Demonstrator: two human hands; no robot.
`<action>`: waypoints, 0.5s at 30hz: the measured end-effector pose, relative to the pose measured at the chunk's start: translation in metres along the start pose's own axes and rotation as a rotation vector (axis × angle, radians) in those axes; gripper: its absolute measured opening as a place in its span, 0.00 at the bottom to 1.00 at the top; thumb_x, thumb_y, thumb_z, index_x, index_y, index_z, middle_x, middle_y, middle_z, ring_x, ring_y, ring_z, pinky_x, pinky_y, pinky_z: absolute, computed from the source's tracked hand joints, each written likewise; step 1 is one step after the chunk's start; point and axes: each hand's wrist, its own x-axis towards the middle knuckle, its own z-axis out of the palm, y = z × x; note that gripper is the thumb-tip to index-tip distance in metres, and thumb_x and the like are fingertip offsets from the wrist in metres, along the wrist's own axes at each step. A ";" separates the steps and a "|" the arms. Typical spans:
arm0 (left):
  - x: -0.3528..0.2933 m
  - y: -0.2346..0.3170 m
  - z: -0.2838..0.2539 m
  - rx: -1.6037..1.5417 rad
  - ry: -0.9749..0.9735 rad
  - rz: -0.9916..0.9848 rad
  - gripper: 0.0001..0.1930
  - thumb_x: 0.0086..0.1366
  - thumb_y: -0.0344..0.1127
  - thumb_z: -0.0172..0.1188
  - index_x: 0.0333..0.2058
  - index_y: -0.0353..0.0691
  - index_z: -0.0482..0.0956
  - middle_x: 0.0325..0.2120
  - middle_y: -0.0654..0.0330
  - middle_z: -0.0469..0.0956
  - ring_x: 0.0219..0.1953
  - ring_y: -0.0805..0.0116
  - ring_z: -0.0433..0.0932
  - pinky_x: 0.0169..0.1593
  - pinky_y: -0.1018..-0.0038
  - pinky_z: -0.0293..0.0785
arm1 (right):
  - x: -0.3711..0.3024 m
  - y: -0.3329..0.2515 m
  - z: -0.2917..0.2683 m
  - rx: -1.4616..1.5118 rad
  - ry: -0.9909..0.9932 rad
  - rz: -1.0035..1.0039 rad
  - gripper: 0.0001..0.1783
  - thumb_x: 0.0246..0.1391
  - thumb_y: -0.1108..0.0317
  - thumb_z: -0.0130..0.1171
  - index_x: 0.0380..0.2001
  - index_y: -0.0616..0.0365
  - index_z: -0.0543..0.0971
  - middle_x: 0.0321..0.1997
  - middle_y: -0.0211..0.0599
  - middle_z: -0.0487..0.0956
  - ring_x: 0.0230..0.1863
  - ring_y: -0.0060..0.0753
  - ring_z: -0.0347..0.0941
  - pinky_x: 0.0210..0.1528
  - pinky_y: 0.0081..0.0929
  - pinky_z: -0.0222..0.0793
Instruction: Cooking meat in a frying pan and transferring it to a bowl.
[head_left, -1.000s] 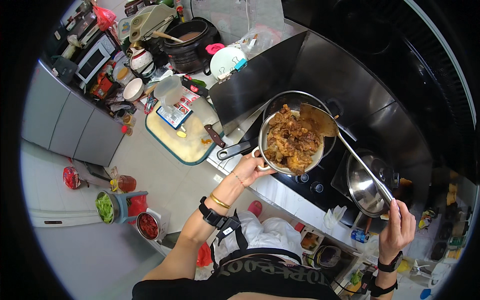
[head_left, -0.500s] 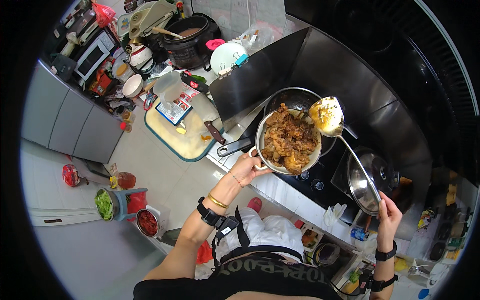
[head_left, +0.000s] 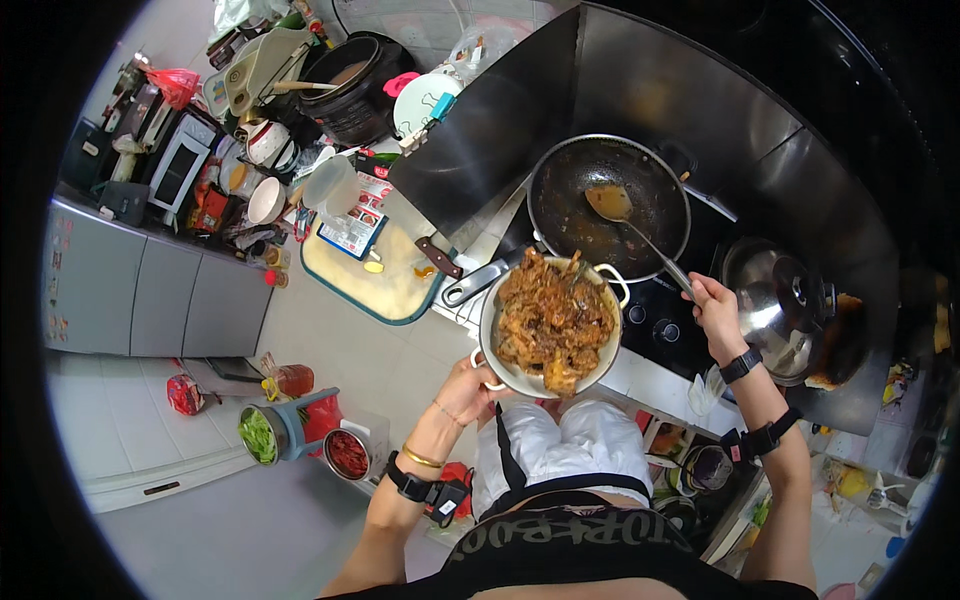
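My left hand (head_left: 474, 391) grips one handle of a white two-handled bowl (head_left: 487, 330), held up in front of the stove. Browned, saucy pieces of cooked meat (head_left: 556, 322) heap above its rim. My right hand (head_left: 716, 310) is closed round the handle of a metal ladle (head_left: 650, 243). The ladle's bowl rests inside the dark wok (head_left: 565, 195), with some brownish liquid in it. Only a film of sauce and small bits show on the wok's inside. The wok's long handle (head_left: 480, 281) points left, partly behind the white bowl.
Right of the wok sits a pan with a shiny metal lid (head_left: 768, 290). Dark metal splash panels (head_left: 470, 165) stand around the stove. On the left are a cutting board (head_left: 345, 268) with a knife (head_left: 437, 256), and a black pot (head_left: 350, 95). A stand holds greens (head_left: 257, 434) and red pieces (head_left: 346, 455).
The heaped bowl has come back from over the wok toward my body, uncovering the wok. My right hand has lowered the ladle from beside the bowl into the wok.
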 end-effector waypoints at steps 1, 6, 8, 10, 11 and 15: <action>-0.001 -0.006 -0.006 -0.009 0.004 -0.026 0.25 0.51 0.15 0.46 0.51 0.31 0.66 0.42 0.52 0.75 0.43 0.57 0.79 0.48 0.60 0.80 | 0.002 -0.001 0.003 0.046 -0.013 0.020 0.18 0.61 0.64 0.52 0.51 0.63 0.74 0.34 0.31 0.79 0.24 0.14 0.62 0.26 0.13 0.60; 0.006 -0.020 -0.015 -0.002 0.017 -0.123 0.22 0.52 0.16 0.46 0.48 0.31 0.67 0.41 0.52 0.75 0.41 0.56 0.79 0.46 0.61 0.81 | 0.001 0.004 0.003 0.303 -0.081 0.117 0.23 0.63 0.57 0.51 0.55 0.60 0.70 0.40 0.32 0.78 0.28 0.14 0.68 0.31 0.12 0.64; 0.017 -0.030 -0.021 -0.034 0.016 -0.128 0.21 0.52 0.16 0.47 0.47 0.31 0.68 0.40 0.53 0.76 0.41 0.57 0.79 0.46 0.62 0.81 | -0.003 0.009 -0.002 0.316 -0.120 0.123 0.26 0.63 0.54 0.50 0.57 0.60 0.67 0.41 0.35 0.78 0.32 0.17 0.72 0.34 0.13 0.66; 0.027 -0.038 -0.026 -0.041 0.048 -0.164 0.25 0.49 0.13 0.44 0.49 0.31 0.69 0.43 0.51 0.76 0.43 0.57 0.79 0.45 0.63 0.82 | -0.016 0.010 -0.003 0.437 -0.122 0.122 0.28 0.64 0.52 0.48 0.58 0.61 0.65 0.43 0.37 0.78 0.34 0.20 0.74 0.35 0.14 0.68; 0.033 -0.043 -0.030 -0.028 0.049 -0.192 0.26 0.49 0.13 0.43 0.50 0.31 0.68 0.45 0.51 0.75 0.45 0.56 0.78 0.46 0.63 0.81 | -0.020 0.013 -0.006 0.447 -0.119 0.133 0.30 0.64 0.49 0.47 0.59 0.61 0.64 0.47 0.40 0.77 0.36 0.22 0.74 0.36 0.16 0.68; 0.053 -0.054 -0.045 -0.065 0.012 -0.247 0.27 0.48 0.12 0.44 0.50 0.32 0.68 0.46 0.51 0.74 0.46 0.57 0.78 0.49 0.62 0.80 | -0.042 0.036 -0.026 0.503 -0.107 0.253 0.30 0.63 0.46 0.46 0.57 0.59 0.66 0.47 0.39 0.78 0.37 0.22 0.74 0.37 0.17 0.68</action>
